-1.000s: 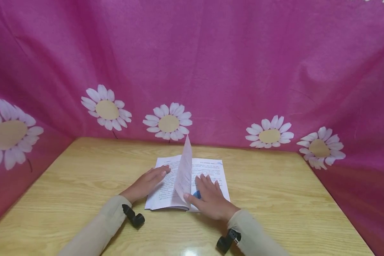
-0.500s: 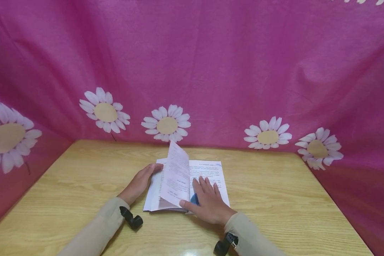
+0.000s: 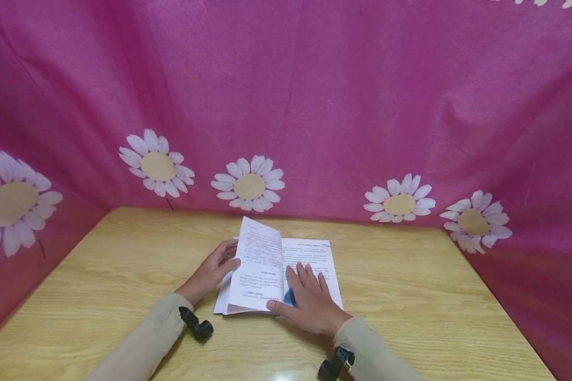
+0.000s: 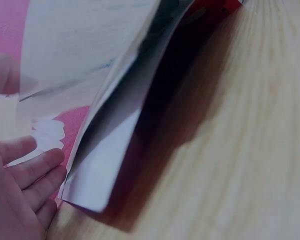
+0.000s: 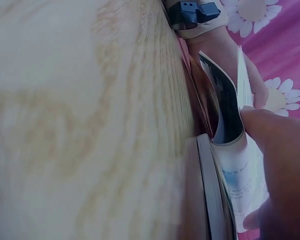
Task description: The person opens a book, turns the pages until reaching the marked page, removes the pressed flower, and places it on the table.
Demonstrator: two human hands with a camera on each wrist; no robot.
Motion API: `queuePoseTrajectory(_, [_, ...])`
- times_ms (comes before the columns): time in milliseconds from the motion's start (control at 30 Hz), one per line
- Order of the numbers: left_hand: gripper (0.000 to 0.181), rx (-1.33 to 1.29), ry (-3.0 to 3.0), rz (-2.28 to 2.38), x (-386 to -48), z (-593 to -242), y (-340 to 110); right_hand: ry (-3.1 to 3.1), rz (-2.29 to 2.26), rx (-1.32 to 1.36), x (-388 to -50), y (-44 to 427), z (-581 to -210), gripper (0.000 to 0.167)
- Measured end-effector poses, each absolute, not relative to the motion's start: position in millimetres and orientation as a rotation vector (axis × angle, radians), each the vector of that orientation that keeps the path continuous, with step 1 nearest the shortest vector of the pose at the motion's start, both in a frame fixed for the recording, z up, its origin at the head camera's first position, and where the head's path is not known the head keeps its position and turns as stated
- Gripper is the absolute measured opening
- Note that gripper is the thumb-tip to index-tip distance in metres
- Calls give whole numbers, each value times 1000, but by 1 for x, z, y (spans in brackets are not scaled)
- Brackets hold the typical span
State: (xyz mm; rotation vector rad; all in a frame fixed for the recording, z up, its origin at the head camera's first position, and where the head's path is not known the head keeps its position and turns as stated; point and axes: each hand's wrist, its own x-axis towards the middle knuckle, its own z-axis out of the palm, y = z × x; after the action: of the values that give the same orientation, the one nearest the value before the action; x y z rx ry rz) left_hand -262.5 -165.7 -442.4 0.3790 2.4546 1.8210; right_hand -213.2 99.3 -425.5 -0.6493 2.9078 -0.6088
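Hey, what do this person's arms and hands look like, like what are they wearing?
The left hand and right hand are bare, without gloves. The left sleeve and right sleeve are long, plain beige. A small black device sits at each wrist: left device, right device. No cables show.

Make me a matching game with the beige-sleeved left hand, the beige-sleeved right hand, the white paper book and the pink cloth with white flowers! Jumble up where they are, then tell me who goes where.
Things:
1. beige-sleeved left hand
2. beige-sleeved right hand
3. white paper book
4. pink cloth with white flowers

Places:
A. fingers spread on the white printed right-hand page
B. hanging behind the yellow-brown wooden table
C. at the outer edge of the white raised page
D. lying open on the table

Right pairs: 1-C, 2-A, 3-D, 4-B.
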Motion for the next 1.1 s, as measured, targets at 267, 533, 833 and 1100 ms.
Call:
queuePoseTrajectory(267, [72, 412, 2525, 1754, -263, -444, -165, 2894, -624, -651, -213, 100, -426, 96])
queuePoseTrajectory(533, [39, 480, 2723, 1467, -261, -445, -165, 2885, -619, -658, -213, 100, -425, 91])
queuePoseTrajectory(833, [70, 536, 2832, 1223, -260, -449, -162, 2879, -618, -668, -215, 100, -427, 87])
queuePoseTrajectory(1100, [84, 535, 2840, 1168, -259, -449, -159, 2872, -606, -661, -215, 100, -426, 84])
